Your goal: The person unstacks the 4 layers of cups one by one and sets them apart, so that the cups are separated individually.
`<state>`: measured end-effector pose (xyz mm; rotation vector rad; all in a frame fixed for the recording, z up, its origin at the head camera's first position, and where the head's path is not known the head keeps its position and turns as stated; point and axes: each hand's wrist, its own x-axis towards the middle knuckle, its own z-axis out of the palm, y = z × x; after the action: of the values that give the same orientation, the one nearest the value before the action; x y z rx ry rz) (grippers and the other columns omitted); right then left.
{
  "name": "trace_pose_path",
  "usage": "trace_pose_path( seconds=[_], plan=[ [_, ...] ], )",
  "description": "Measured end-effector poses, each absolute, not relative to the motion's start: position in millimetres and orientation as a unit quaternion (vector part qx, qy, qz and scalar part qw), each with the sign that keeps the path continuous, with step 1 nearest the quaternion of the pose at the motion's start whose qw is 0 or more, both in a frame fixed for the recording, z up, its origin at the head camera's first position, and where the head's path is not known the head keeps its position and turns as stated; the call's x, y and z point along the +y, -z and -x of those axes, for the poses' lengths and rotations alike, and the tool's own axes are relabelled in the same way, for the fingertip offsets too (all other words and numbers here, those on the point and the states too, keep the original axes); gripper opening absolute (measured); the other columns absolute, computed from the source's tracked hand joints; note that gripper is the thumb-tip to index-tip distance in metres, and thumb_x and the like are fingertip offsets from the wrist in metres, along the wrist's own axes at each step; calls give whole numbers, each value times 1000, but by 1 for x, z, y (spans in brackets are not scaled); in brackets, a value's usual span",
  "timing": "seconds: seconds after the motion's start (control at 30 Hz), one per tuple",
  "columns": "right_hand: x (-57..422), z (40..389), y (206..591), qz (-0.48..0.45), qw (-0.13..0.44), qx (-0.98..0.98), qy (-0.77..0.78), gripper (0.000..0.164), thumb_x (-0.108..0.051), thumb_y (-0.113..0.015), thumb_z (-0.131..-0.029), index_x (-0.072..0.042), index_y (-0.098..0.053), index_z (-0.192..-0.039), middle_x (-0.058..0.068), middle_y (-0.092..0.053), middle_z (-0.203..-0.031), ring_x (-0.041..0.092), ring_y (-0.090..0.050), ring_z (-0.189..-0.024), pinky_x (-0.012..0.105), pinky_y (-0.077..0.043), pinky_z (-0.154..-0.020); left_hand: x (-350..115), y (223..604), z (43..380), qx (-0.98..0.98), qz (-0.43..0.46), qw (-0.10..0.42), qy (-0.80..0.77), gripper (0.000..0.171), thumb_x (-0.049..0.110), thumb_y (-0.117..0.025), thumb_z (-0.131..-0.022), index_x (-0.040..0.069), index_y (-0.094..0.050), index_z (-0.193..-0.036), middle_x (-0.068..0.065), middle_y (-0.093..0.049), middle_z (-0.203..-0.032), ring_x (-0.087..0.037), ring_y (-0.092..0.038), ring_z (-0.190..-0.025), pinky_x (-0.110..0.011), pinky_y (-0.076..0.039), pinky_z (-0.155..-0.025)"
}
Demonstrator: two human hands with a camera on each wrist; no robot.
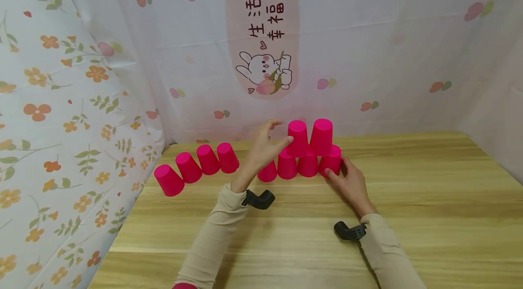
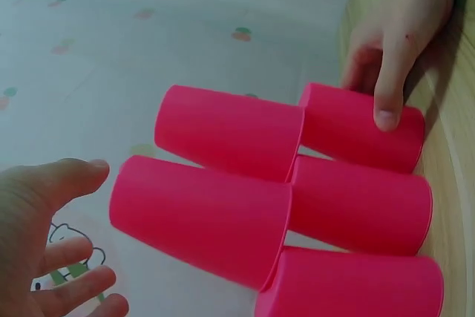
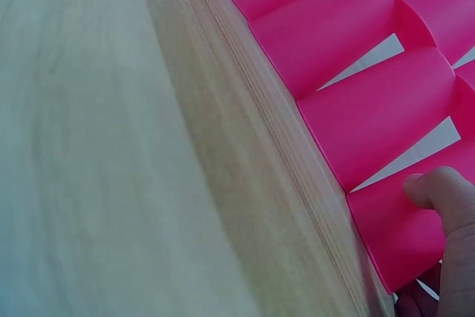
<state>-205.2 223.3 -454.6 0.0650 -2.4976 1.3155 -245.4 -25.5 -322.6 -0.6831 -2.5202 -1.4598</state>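
Upside-down pink cups form a low stack, with several in the bottom row and two above. My right hand grips the rightmost bottom cup, its thumb on the near side in the right wrist view. Beside the upper left cup is my left hand, thumb and fingers spread apart and holding nothing. A small gap shows between its thumb and that cup in the left wrist view. The upper right cup stands close by. Part of the bottom row's left end is hidden behind my left hand.
To the left, several more upside-down pink cups stand in a slanting line on the wooden table. A printed curtain hangs behind the table, and a floral cloth hangs at its left side.
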Motion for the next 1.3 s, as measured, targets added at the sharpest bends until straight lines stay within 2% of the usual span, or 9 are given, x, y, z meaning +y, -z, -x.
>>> trace_pose_path(
  seconds=[0.23, 0.43, 0.57, 0.9, 1.1, 1.3],
  plan=[
    [224, 206, 455, -25, 163, -872, -461, 61, -29, -66, -87, 5, -43, -132, 26, -50, -128, 41, -48, -117, 49, -39, -96, -11, 327, 250, -845, 244, 77, 469, 68, 34, -72, -79, 8, -42, -135, -5, -47, -133, -20, -44, -118, -39, -44, -92],
    [223, 207, 455, -23, 161, -873, -460, 61, -29, -66, -86, 5, -43, -132, 26, -50, -128, 40, -48, -117, 48, -40, -96, -3, 333, 254, -833, 249, 107, 483, 61, 26, -72, -80, 3, -46, -131, -8, -53, -126, -25, -51, -112, -35, -47, -87],
    [223, 207, 453, -24, 166, -872, -460, 59, -27, -65, -86, 5, -44, -130, 26, -51, -127, 40, -49, -116, 49, -40, -96, 0, 334, 257, -830, 248, 121, 485, 60, 26, -73, -79, 0, -49, -128, -10, -56, -121, -25, -52, -109, -37, -48, -87],
    [223, 206, 453, -29, 169, -872, -458, 60, -26, -67, -86, 6, -44, -130, 27, -51, -126, 41, -49, -115, 49, -40, -96, 3, 337, 260, -832, 234, 115, 489, 50, 21, -71, -81, 3, -52, -125, -9, -61, -112, -21, -54, -103, -37, -50, -81],
    [223, 206, 454, -30, 170, -870, -462, 59, -26, -67, -85, 5, -45, -130, 26, -51, -126, 40, -50, -115, 49, -40, -96, 0, 334, 255, -836, 215, 111, 492, 50, 20, -71, -82, 5, -51, -125, -6, -61, -113, -19, -56, -102, -25, -51, -75],
    [224, 206, 455, -28, 170, -868, -465, 58, -26, -67, -85, 5, -45, -130, 26, -51, -126, 41, -49, -116, 49, -40, -96, -6, 333, 252, -829, 214, 109, 505, 50, 20, -71, -82, 4, -51, -124, -8, -58, -116, -22, -55, -103, -24, -52, -73]
  ],
)
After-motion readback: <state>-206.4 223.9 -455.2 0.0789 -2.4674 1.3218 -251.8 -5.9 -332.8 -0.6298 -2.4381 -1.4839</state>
